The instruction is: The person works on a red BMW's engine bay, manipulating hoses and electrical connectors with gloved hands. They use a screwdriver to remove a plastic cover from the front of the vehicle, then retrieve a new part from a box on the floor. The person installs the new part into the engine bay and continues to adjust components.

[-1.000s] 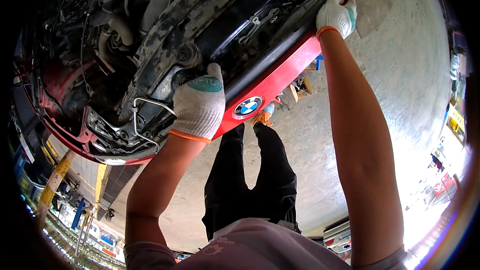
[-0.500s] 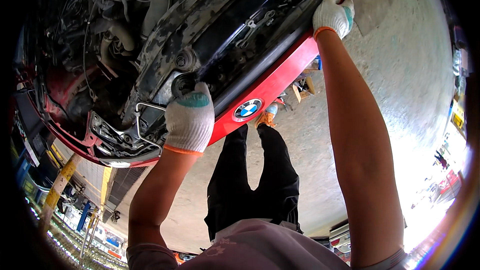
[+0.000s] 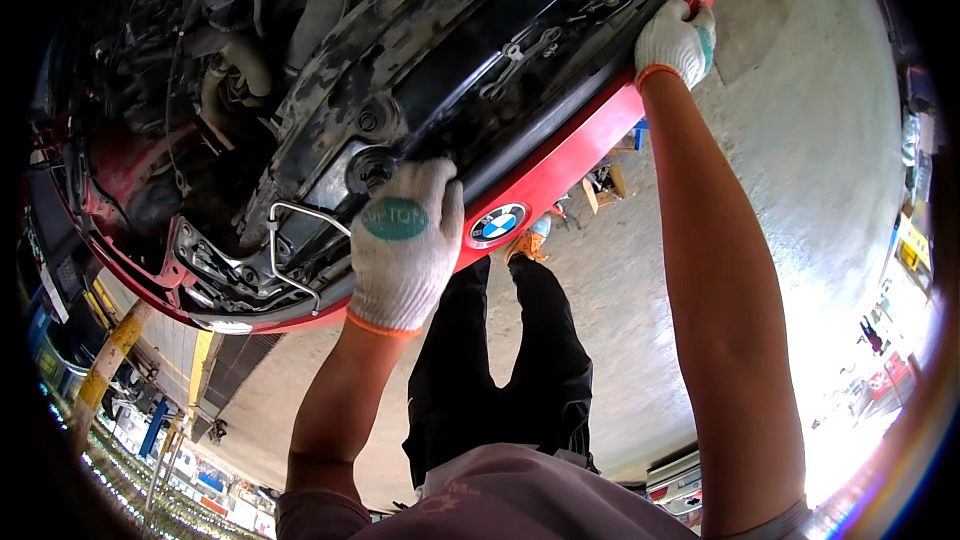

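A car's open front fills the upper left, with a red front panel (image 3: 553, 160) bearing a round blue-and-white badge and a black strip (image 3: 540, 130) along its inner edge. My right hand (image 3: 678, 45), in a white knit glove, is closed round this panel's upper right edge. My left hand (image 3: 405, 245), gloved with a teal oval print, lies at the black strip just left of the badge. Its fingers are curled; what they hold is hidden. A bent metal loop (image 3: 275, 245) is left of it, and a round fitting (image 3: 372, 168) just beyond its fingers.
Dark engine hoses (image 3: 315, 25) lie at the upper left. Small wooden pieces (image 3: 605, 185) are on the concrete floor (image 3: 760, 140) beyond my feet. A yellow post (image 3: 110, 370) stands at the lower left. Shelving and clutter (image 3: 910, 250) line the far right.
My left hand has shifted right from half a second ago and turned, showing more of its back and the teal print. My right hand keeps its grip on the panel edge.
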Demonstrator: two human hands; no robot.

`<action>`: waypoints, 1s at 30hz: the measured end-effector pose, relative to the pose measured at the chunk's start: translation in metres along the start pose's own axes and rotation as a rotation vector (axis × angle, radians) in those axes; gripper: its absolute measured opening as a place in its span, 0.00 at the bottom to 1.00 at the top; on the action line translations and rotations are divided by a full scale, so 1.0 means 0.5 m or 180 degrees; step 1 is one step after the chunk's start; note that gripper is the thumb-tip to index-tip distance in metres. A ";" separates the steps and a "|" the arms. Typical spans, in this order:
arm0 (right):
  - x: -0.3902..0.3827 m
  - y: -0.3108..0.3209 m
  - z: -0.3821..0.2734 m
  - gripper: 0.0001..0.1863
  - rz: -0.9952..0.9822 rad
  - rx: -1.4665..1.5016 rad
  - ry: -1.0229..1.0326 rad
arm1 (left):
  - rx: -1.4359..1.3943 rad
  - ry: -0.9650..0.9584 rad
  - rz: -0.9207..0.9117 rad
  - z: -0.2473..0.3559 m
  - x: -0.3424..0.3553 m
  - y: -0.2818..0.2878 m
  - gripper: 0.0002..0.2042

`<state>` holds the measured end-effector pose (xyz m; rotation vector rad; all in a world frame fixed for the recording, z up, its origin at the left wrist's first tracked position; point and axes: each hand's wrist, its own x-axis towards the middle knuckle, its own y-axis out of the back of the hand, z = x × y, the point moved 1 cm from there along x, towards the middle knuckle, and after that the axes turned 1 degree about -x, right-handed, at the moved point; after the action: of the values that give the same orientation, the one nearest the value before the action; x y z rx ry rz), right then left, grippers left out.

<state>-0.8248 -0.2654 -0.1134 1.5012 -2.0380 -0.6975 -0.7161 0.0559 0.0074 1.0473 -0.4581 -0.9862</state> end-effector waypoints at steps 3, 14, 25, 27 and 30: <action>-0.003 0.000 -0.006 0.22 0.0126 -0.0336 0.0185 | -0.0069 -0.0006 0.0393 -0.014 0.064 -0.026 0.09; 0.003 -0.005 0.003 0.22 0.0263 -0.0456 0.0417 | 0.0525 0.0139 0.0230 0.056 0.133 -0.125 0.15; -0.007 0.001 -0.014 0.21 0.0289 -0.0541 0.0477 | 0.0655 -0.0107 0.0521 0.088 0.215 -0.101 0.11; -0.004 0.004 -0.014 0.23 0.0177 -0.0539 0.0374 | 0.0802 -0.0113 0.0412 0.083 0.224 -0.104 0.10; -0.007 0.009 -0.018 0.23 0.0091 -0.0498 0.0303 | 0.0592 -0.0175 0.0451 0.091 0.223 -0.094 0.09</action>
<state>-0.8213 -0.2619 -0.1041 1.3869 -1.8848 -0.7416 -0.7136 -0.0687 -0.0266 1.1393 -0.6703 -0.8598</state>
